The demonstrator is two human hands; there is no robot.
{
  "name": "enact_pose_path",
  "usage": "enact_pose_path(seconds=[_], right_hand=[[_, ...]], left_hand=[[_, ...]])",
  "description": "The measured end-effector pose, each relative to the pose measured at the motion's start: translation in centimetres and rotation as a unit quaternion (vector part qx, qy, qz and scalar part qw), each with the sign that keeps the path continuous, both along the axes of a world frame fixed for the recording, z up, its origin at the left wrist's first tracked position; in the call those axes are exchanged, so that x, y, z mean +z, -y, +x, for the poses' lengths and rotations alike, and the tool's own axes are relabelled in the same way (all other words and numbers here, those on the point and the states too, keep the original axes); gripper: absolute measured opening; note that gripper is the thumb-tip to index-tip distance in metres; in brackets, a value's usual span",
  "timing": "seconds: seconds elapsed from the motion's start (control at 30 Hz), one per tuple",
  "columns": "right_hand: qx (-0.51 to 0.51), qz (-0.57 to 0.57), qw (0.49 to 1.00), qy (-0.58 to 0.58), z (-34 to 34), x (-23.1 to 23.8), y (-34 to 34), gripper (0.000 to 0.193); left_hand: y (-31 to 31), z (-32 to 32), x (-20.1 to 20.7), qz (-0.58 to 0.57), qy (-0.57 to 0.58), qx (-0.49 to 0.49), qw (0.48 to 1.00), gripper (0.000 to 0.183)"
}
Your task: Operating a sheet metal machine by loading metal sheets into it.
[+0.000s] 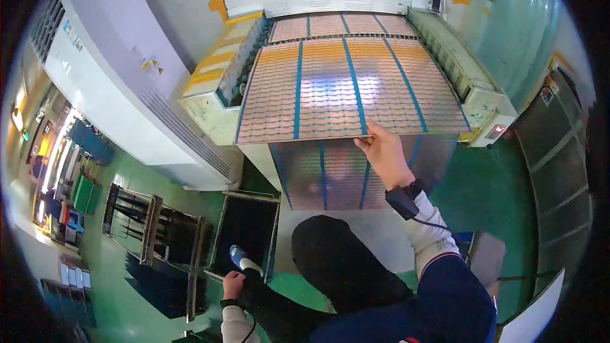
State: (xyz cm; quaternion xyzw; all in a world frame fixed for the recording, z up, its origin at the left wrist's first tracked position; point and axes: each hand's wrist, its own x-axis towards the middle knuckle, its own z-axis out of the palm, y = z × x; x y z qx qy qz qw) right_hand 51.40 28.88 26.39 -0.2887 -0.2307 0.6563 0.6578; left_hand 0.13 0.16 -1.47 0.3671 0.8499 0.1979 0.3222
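My right hand [384,152] pinches the near edge of a large copper-coloured circuit board panel [324,105] between thumb and fingers. Blue-green stripes and rows of fine marks cover this panel, which lies between the machine's side rails and juts toward me. Beyond it, across a narrow gap, lies a similar panel [327,26]. Below the jutting edge a board surface [337,181] with the same pattern stands steeply; my right forearm and hand hide part of it. Low at the left, my left hand [233,284] is closed beside my leg, with nothing visible in it.
Pale machine rails [467,67] flank the panels. A tall white cabinet [121,82] stands left. On the green floor are a dark framed cart [244,225] by my foot and a metal rack [152,228]. Dark mesh-like panels [559,171] stand at the right.
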Motion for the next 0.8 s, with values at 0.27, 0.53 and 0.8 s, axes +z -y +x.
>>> enact_pose_path(seconds=[0.27, 0.53, 0.8], right_hand=[[0.007, 0.004, 1.000, 0.020, 1.5, -0.5, 0.2, 0.027], [-0.154, -0.043, 0.982, 0.096, 10.1, -5.9, 1.3, 0.045], [-0.395, -0.128, 0.869, 0.270, 24.4, -12.4, 2.4, 0.033]], left_hand=[[-0.5, 0.0, -0.3, 0.004, -0.009, -0.024, 1.000, 0.023], [-1.1, 0.8, 0.8, 0.021, 0.001, -0.027, 0.999, 0.021], [-1.4, 1.9, 2.1, 0.037, 0.007, -0.022, 0.999, 0.017]])
